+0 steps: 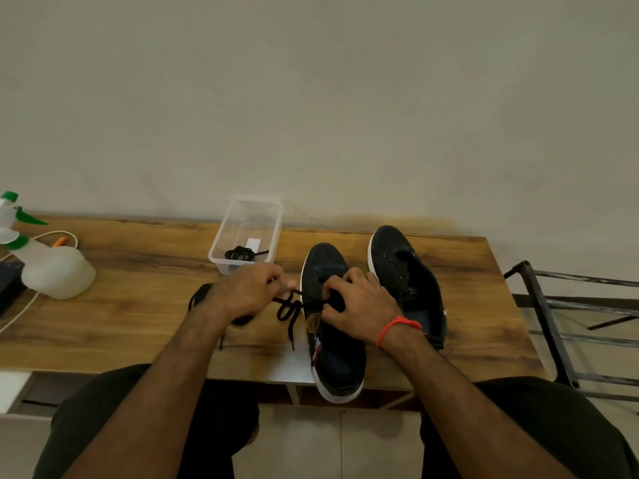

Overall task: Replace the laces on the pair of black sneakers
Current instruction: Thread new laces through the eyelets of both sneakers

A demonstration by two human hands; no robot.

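Left hand (247,293) pinching a black lace (288,307) just left of the near sneaker (328,326), drawing it sideways. Right hand (359,307) curled over the eyelet rows of that sneaker, fingertips on the lace; exact grip hidden by the knuckles. Lace slack, looping between both hands, loose end trailing toward front edge of tabletop (138,305). Sneaker's long axis front-to-back, toe toward the wall, heel overhanging front edge. Right hand nearer the eyelets; likely next threading falls to it. Second sneaker (404,281) just right, parallel, unlaced. Another lace (204,297) beneath left wrist. Clear tub (221,250) at back edge holding a coiled lace (242,254). Spray bottle (52,267) toward left end. Plain wall behind; metal rack (560,323) off the right end.
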